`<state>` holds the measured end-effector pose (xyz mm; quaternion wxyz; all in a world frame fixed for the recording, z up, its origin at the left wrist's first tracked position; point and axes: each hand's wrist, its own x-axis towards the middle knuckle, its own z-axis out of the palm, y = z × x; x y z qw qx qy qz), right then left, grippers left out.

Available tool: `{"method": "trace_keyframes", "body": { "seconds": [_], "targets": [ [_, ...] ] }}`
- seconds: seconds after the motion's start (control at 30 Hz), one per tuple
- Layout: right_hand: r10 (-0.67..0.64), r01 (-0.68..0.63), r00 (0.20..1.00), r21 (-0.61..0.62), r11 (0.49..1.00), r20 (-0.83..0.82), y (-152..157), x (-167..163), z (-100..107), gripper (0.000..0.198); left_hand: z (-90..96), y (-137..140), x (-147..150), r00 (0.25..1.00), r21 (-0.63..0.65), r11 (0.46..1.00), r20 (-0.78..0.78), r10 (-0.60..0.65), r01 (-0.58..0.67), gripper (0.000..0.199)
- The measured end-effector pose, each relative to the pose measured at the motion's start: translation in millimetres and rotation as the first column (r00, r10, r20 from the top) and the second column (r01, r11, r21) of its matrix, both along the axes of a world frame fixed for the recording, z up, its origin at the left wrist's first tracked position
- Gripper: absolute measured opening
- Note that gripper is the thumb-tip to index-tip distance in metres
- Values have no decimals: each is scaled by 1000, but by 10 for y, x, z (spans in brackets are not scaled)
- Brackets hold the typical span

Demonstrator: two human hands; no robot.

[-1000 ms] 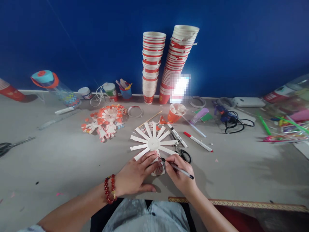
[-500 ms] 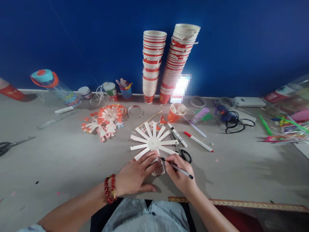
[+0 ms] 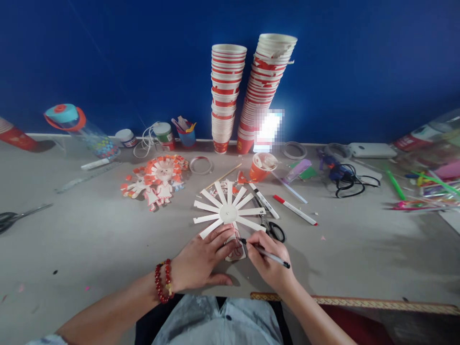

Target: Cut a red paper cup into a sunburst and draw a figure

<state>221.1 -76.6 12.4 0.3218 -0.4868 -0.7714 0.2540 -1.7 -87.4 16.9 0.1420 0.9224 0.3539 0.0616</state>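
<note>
My left hand [image 3: 206, 258] lies flat with its fingers stretched out, pressing on a small paper cutout [image 3: 236, 252] with red-outlined drawing. Above the fingers, a white paper wheel [image 3: 227, 214] cut into radiating strips adjoins the cutout. In my right hand [image 3: 271, 258] is a slim pen [image 3: 268, 254] with a black tip section and a clear barrel, its point at the cutout's right side. Black-handled scissors [image 3: 276, 232] lie partly under the wheel, just beyond my right hand. A black marker [image 3: 265, 202] and a red marker [image 3: 295, 210] rest nearby.
Two tall stacks of paper cups [image 3: 229, 100] stand against the blue wall. A red cup [image 3: 263, 167] holds paper scraps. Finished-looking paper figures [image 3: 163, 179] lie left, beyond a second pair of scissors [image 3: 21, 218]. At right are a glue gun [image 3: 334, 167] and a cluttered pile [image 3: 431, 187].
The pen tip has shifted slightly down and right along the cutout, with my right hand moving a little. My left hand stays in place.
</note>
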Motion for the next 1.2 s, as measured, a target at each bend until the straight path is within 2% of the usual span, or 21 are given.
{"method": "trace_keyframes", "body": {
  "seconds": [0.63, 1.2],
  "targets": [
    [30, -30, 1000, -53, 998, 4, -4, 36, 74, 14, 23, 1, 7, 1000, 37, 999, -15, -17, 17, 71],
    [39, -38, 998, -21, 999, 39, -41, 85, 98, 14, 56, 5, 12, 999, 26, 1000, -44, -17, 18, 71]
  ]
}}
